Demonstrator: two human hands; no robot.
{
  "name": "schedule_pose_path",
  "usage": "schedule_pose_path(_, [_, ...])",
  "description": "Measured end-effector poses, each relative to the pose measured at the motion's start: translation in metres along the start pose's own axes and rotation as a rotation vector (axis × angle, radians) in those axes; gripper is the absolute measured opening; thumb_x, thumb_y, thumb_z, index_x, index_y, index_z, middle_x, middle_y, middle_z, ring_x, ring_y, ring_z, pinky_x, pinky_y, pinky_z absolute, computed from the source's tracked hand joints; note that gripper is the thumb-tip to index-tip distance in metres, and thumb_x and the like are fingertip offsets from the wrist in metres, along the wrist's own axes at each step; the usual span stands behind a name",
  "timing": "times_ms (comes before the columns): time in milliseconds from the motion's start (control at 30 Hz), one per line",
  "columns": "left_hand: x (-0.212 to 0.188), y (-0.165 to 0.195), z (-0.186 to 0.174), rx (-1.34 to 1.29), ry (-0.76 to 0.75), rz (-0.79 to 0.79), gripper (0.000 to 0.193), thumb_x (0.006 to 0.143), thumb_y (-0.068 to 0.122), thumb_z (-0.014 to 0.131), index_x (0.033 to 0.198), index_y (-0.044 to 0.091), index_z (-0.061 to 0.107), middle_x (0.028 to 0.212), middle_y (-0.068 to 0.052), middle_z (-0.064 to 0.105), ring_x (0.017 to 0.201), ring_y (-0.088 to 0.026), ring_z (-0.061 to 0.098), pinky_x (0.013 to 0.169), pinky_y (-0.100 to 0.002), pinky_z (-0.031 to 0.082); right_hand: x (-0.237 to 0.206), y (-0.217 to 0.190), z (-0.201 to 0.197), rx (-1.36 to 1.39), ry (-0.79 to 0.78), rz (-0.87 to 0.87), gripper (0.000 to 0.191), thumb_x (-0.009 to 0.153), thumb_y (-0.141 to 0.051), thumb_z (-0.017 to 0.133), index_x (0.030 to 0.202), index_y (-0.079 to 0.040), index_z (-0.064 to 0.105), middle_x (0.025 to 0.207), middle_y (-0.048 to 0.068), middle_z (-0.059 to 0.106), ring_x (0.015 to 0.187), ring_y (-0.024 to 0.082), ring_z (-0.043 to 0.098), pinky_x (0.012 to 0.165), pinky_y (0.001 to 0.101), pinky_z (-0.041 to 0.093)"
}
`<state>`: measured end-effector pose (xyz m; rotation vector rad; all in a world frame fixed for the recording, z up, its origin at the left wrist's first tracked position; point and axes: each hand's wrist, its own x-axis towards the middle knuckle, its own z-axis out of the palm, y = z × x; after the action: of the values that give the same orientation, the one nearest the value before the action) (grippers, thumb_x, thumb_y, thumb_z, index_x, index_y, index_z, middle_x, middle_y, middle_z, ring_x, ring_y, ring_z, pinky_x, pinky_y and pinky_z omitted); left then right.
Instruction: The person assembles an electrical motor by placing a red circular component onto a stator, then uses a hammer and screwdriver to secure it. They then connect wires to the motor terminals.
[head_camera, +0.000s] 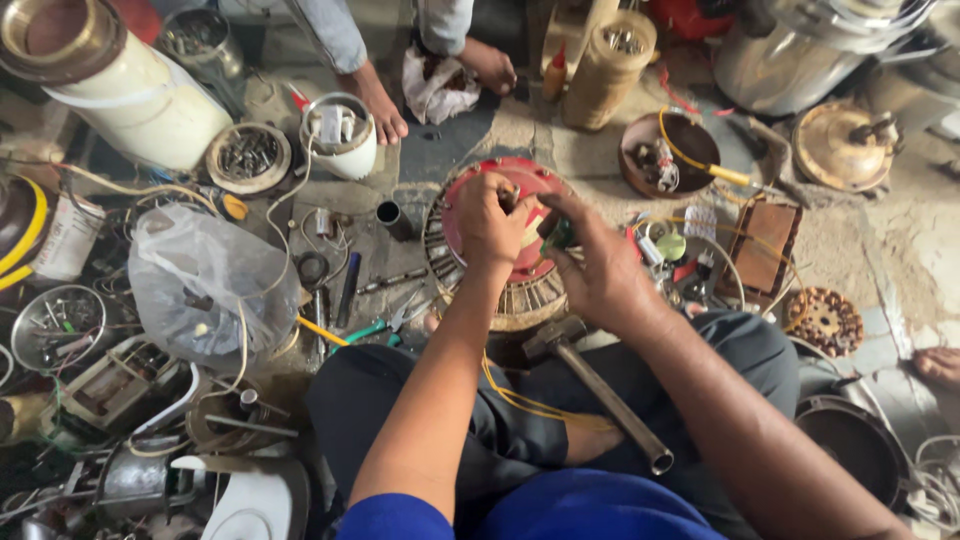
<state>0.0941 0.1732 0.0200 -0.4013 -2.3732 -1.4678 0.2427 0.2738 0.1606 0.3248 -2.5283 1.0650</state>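
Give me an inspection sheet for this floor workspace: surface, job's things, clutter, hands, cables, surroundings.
Surface: bare concrete floor, dusty and stained.
Job's things: round red-topped motor stator with slotted rim; hammer lies across the lap.
Clutter: clear plastic bag, bowl of screws, pliers, white cylinder.
Hands: left hand fisted over the stator; right hand pinches a small dark part; grip contents unclear.
Cables: yellow wire looped by a brown bowl.
Surroundings: another person's bare feet, metal pots.

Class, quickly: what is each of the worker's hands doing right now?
Left hand: closed, fingers pinched on the round red motor part.
Right hand: closed around a small dark green object.
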Motion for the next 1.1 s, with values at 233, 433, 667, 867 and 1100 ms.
schedule_pose_path(233, [0.034,-0.006,-0.027,0.467,-0.301,0.113,0.09,0.07,0.064,0.079,0.14,0.018,0.048,0.138,-0.016,0.052,0.128,-0.04,0.05,0.095,-0.061,0.045,0.005,0.008,0.001,0.138,-0.035,0.03,0.051,0.092,0.002,0.068,0.14,-0.005,0.052,0.114,0.016,0.072,0.107,0.027,0.074,0.092,0.0366,0.058])
schedule_pose_path(433, [0.035,-0.001,-0.026,0.559,-0.427,-0.011,0.097,0.072,0.076,0.072,0.15,0.027,0.042,0.143,-0.019,0.049,0.13,-0.041,0.048,0.099,-0.058,0.045,0.003,0.01,0.013,0.05,0.125,0.025,0.054,0.088,0.002,0.074,0.138,-0.007,0.057,0.104,0.016,0.073,0.092,0.025,0.076,0.079,0.0356,0.06])
schedule_pose_path(667, [0.029,-0.011,-0.021,0.541,-0.324,0.104,0.097,0.073,0.08,0.069,0.151,0.028,0.045,0.15,-0.019,0.047,0.132,-0.042,0.048,0.098,-0.059,0.045,0.001,0.001,0.014,-0.091,0.202,-0.027,0.055,0.086,-0.006,0.081,0.137,-0.01,0.06,0.104,0.017,0.072,0.088,0.029,0.075,0.074,0.0382,0.059])
schedule_pose_path(867, [0.025,-0.02,-0.018,0.562,-0.347,0.083,0.096,0.074,0.077,0.071,0.152,0.028,0.044,0.145,-0.018,0.05,0.129,-0.042,0.05,0.094,-0.061,0.046,0.01,0.015,-0.007,0.095,-0.059,-0.009,0.057,0.092,0.0,0.071,0.145,-0.004,0.051,0.12,0.019,0.07,0.108,0.027,0.073,0.09,0.037,0.059])
schedule_pose_path(1100, [0.025,-0.014,-0.018,0.56,-0.297,0.083,0.093,0.073,0.078,0.07,0.149,0.029,0.048,0.14,-0.017,0.052,0.125,-0.042,0.053,0.093,-0.059,0.048,0.008,0.017,0.002,0.051,0.023,-0.06,0.052,0.09,0.0,0.078,0.137,-0.009,0.056,0.115,0.017,0.074,0.105,0.023,0.077,0.088,0.0344,0.062])
